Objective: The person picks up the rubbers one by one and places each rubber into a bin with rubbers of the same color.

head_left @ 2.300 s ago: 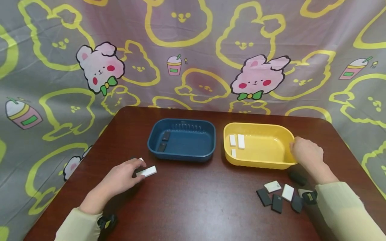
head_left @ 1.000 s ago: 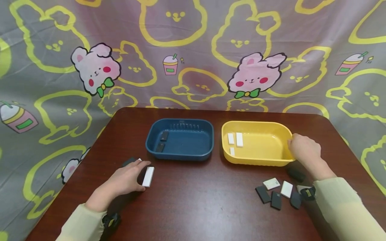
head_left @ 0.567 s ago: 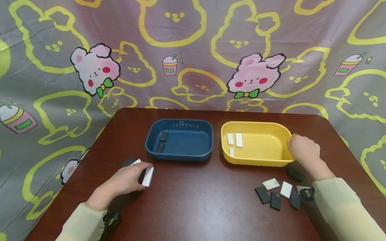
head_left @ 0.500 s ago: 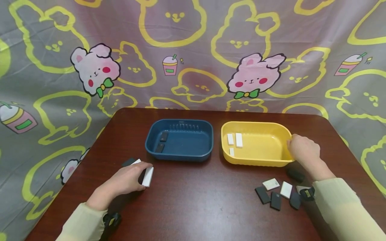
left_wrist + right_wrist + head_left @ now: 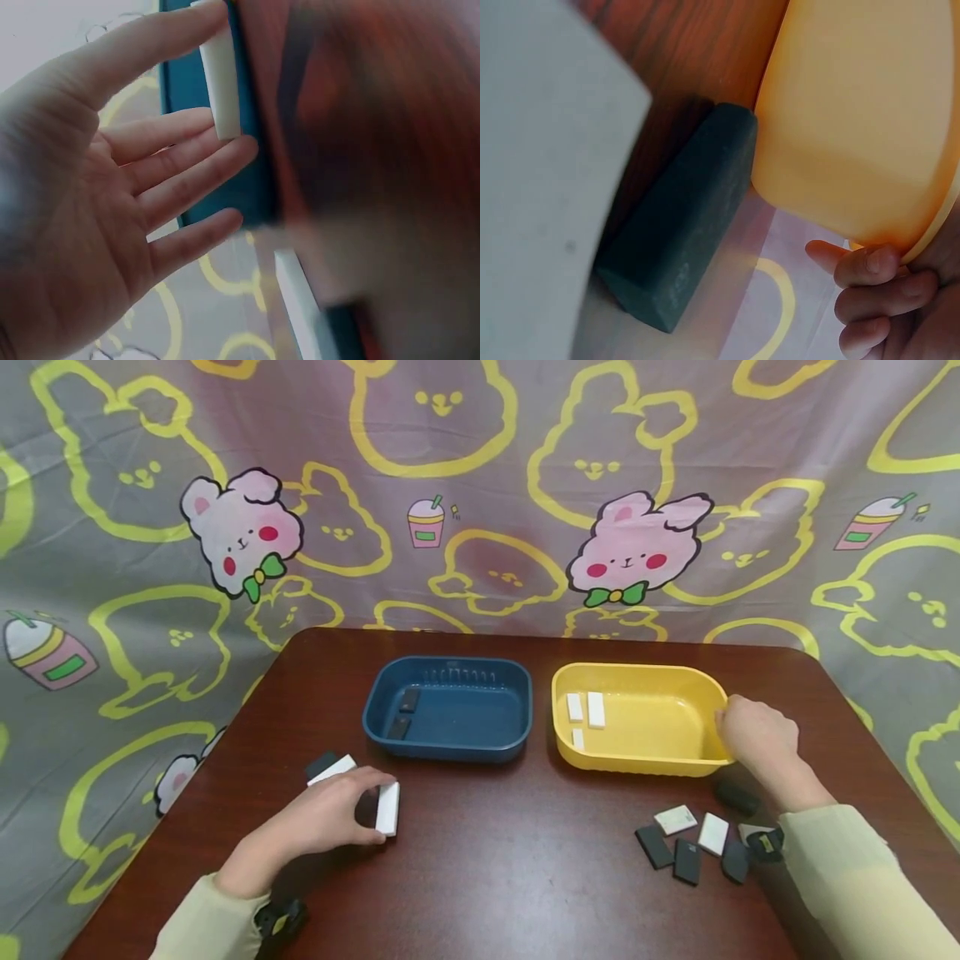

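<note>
My left hand [image 5: 330, 814] pinches a small white rectangular block [image 5: 387, 810] by its two ends, thumb at one and fingertips at the other. In the left wrist view the white block [image 5: 220, 82] stands across the gap between thumb and fingers, with the little finger held apart. Just behind that hand lie another white block [image 5: 333, 769] and a dark block [image 5: 321, 765], partly covered. On the right, my right hand [image 5: 761, 735] grips the right rim of the yellow basin [image 5: 645, 767]. Curled fingers [image 5: 874, 300] show below the basin's rim in the right wrist view.
Three white blocks lie at the left inside the yellow basin. Beside it stands a blue basin [image 5: 450, 751] with two dark blocks [image 5: 408, 699] in it. Several black and white blocks [image 5: 686, 860] are scattered in front of my right hand, including a dark one [image 5: 682, 217] near the basin.
My left hand turned the white block, closed its fingertips on its ends and shifted slightly right with it, uncovering more of the other white block. My right hand stayed on the yellow basin.
</note>
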`<state>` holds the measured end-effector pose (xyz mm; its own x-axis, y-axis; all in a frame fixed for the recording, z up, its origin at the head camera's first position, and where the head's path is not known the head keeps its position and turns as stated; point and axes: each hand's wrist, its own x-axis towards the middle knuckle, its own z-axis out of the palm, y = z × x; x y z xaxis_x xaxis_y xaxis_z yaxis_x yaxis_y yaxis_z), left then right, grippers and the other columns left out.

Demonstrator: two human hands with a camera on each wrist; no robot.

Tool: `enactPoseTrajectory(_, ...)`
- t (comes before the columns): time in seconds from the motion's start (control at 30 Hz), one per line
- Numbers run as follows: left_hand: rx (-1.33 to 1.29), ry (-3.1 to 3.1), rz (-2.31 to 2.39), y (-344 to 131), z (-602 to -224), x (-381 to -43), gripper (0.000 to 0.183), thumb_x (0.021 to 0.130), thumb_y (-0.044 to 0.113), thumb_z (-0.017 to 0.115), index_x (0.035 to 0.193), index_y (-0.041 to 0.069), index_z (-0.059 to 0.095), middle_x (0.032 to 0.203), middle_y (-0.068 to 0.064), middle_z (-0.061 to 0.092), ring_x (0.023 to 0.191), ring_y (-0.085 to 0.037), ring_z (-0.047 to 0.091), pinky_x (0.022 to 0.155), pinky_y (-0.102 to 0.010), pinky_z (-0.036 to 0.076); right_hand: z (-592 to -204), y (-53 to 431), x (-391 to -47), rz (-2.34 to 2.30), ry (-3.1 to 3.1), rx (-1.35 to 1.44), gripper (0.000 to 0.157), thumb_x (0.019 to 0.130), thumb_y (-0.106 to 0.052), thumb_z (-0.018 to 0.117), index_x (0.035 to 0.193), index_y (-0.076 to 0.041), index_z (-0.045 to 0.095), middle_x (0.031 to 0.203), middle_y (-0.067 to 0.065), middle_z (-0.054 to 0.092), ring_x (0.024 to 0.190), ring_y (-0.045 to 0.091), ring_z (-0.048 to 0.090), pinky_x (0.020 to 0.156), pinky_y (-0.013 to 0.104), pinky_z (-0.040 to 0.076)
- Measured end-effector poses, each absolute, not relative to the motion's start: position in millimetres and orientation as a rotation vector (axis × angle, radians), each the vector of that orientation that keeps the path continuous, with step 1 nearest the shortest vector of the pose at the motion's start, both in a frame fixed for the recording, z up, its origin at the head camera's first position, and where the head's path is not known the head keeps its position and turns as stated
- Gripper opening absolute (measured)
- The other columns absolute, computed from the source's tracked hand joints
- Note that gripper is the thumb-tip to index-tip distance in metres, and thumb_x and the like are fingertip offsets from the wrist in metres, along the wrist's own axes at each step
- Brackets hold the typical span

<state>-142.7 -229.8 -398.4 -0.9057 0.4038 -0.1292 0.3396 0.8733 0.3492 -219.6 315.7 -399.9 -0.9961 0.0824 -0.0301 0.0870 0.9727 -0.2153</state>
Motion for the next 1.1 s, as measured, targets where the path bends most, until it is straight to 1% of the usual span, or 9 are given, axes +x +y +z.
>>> enactPoseTrajectory(0.13, 0.690, 2.765, 0.525, -210, -389, -142, 0.071, 0.068, 0.038, 0.088, 0.129, 0.013, 0.059, 0.117, 0.001, 0.061, 0.096, -0.014, 0.056, 0.084, -0.039, 0.048, -401, 317, -220, -0.341, 3.098, 0.128, 0.029, 0.096, -0.019, 0.052, 0.087, 0.009, 0.053, 0.061, 0.011, 0.046, 0.057, 0.029, 0.046, 0.052, 0.043, 0.044)
enactPoseTrajectory(0.27, 0.845, 2.628, 0.566, -184, -377, -146, 0.070, 0.074, 0.047, 0.082, 0.132, 0.018, 0.058, 0.118, 0.008, 0.060, 0.098, -0.012, 0.055, 0.085, -0.036, 0.047, -402, 317, -219, -0.343, 3.096, 0.122, 0.028, 0.096, -0.018, 0.053, 0.087, 0.008, 0.053, 0.061, 0.011, 0.046, 0.057, 0.028, 0.046, 0.052, 0.043, 0.044)
enactPoseTrajectory(0.43, 1.154, 2.480, 0.602, -143, -359, -157, 0.061, 0.079, 0.047, 0.077, 0.130, 0.018, 0.059, 0.112, 0.013, 0.059, 0.097, -0.010, 0.055, 0.084, -0.029, 0.046, -401, 317, -219, -0.340, 3.106, 0.113, 0.027, 0.095, -0.018, 0.054, 0.085, 0.007, 0.053, 0.060, 0.011, 0.045, 0.056, 0.028, 0.046, 0.051, 0.042, 0.044)
enactPoseTrajectory(0.53, 1.263, 2.444, 0.570, -116, -348, -167, 0.059, 0.081, 0.047, 0.076, 0.130, 0.021, 0.058, 0.111, 0.013, 0.057, 0.095, -0.008, 0.055, 0.080, -0.026, 0.046, -401, 316, -219, -0.342, 3.107, 0.103, 0.027, 0.095, -0.018, 0.054, 0.085, 0.007, 0.052, 0.060, 0.011, 0.045, 0.056, 0.028, 0.046, 0.051, 0.042, 0.044)
enactPoseTrajectory(0.67, 1.300, 2.440, 0.500, -81, -335, -187, 0.061, 0.081, 0.048, 0.074, 0.133, 0.024, 0.054, 0.116, 0.011, 0.055, 0.097, -0.006, 0.051, 0.079, -0.024, 0.047, -400, 316, -219, -0.351, 3.108, 0.109, 0.027, 0.095, -0.018, 0.054, 0.084, 0.006, 0.052, 0.060, 0.011, 0.045, 0.056, 0.028, 0.046, 0.051, 0.043, 0.044)
enactPoseTrajectory(0.73, 1.314, 2.443, 0.462, -64, -331, -198, 0.061, 0.082, 0.049, 0.073, 0.134, 0.024, 0.054, 0.120, 0.009, 0.054, 0.099, -0.006, 0.050, 0.082, -0.024, 0.046, -399, 315, -219, -0.356, 3.112, 0.111, 0.027, 0.095, -0.018, 0.052, 0.084, 0.006, 0.052, 0.060, 0.011, 0.045, 0.056, 0.028, 0.046, 0.051, 0.043, 0.043)
enactPoseTrajectory(0.87, 1.337, 2.431, 0.393, -34, -329, -221, 0.060, 0.085, 0.048, 0.069, 0.135, 0.020, 0.054, 0.120, 0.005, 0.055, 0.101, -0.009, 0.051, 0.086, -0.024, 0.044, -399, 314, -220, -0.357, 3.113, 0.116, 0.028, 0.095, -0.019, 0.050, 0.085, 0.006, 0.053, 0.060, 0.011, 0.045, 0.055, 0.028, 0.046, 0.050, 0.042, 0.042)
enactPoseTrajectory(1.0, 1.299, 2.406, 0.357, -7, -331, -243, 0.058, 0.089, 0.047, 0.065, 0.137, 0.016, 0.052, 0.121, 0.003, 0.055, 0.105, -0.013, 0.051, 0.091, -0.024, 0.041, -399, 315, -220, -0.353, 3.116, 0.129, 0.029, 0.096, -0.019, 0.049, 0.086, 0.008, 0.052, 0.060, 0.012, 0.046, 0.055, 0.029, 0.046, 0.050, 0.042, 0.043)
enactPoseTrajectory(1.1, 1.272, 2.393, 0.319, 12, -337, -257, 0.056, 0.091, 0.045, 0.063, 0.136, 0.014, 0.052, 0.125, 0.001, 0.055, 0.106, -0.012, 0.049, 0.094, -0.023, 0.039, -399, 317, -220, -0.354, 3.113, 0.147, 0.030, 0.096, -0.020, 0.049, 0.087, 0.009, 0.052, 0.061, 0.012, 0.046, 0.056, 0.030, 0.046, 0.050, 0.043, 0.043)
